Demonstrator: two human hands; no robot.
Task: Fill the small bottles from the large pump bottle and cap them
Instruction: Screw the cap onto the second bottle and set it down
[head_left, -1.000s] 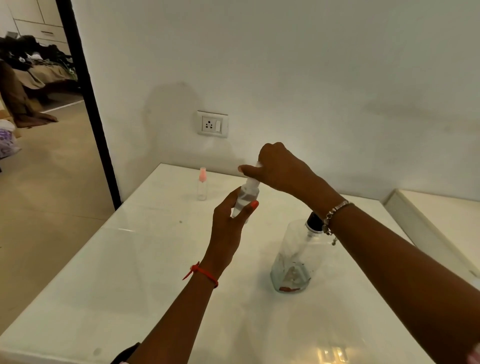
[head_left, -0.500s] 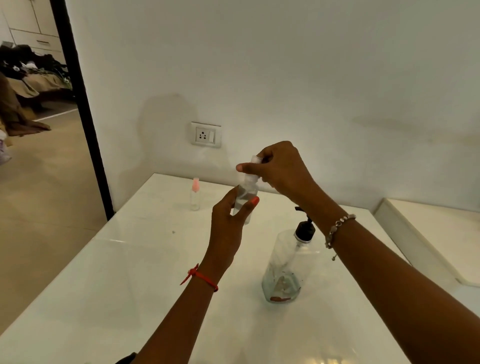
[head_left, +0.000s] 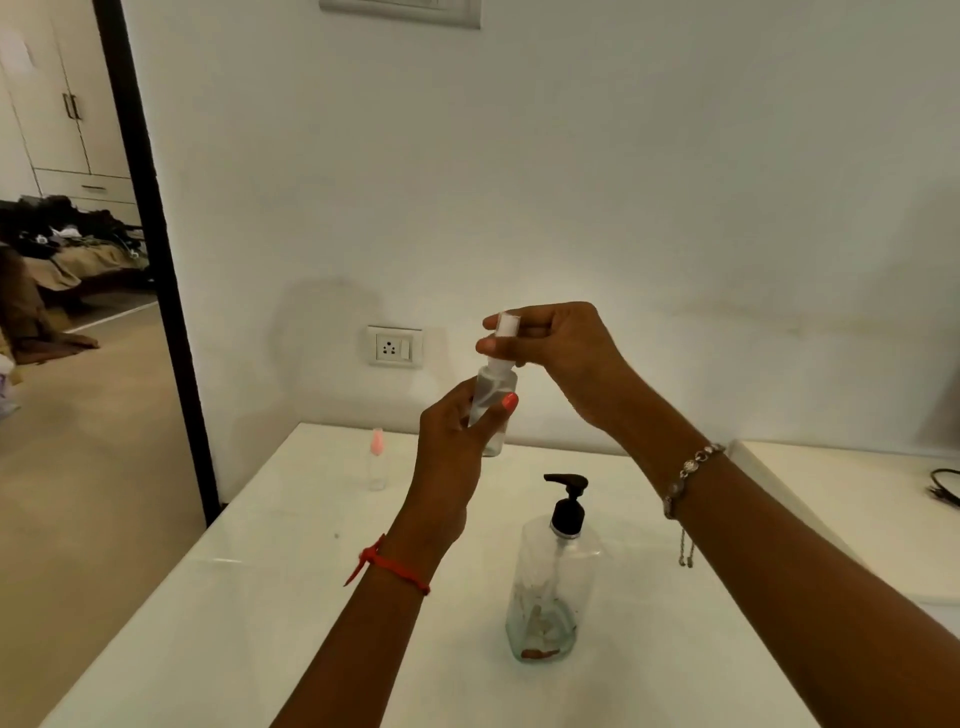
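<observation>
My left hand (head_left: 451, 452) grips a small clear bottle (head_left: 491, 402) upright in the air above the white table (head_left: 270, 597). My right hand (head_left: 558, 348) pinches the bottle's white cap (head_left: 506, 328) at its top. The large clear pump bottle (head_left: 550, 587) with a black pump head stands on the table below my right wrist, almost empty. A second small bottle (head_left: 376, 460) with a pink cap stands at the table's far left, near the wall.
A wall socket (head_left: 395, 346) sits on the white wall behind the table. A dark door frame (head_left: 156, 260) at left opens onto another room. A lower white surface (head_left: 841, 514) with a black cable (head_left: 943, 486) lies to the right.
The view has tilted up, so both hands and the bottle sit higher against the wall. The pump head has come into full view. The grips are unchanged.
</observation>
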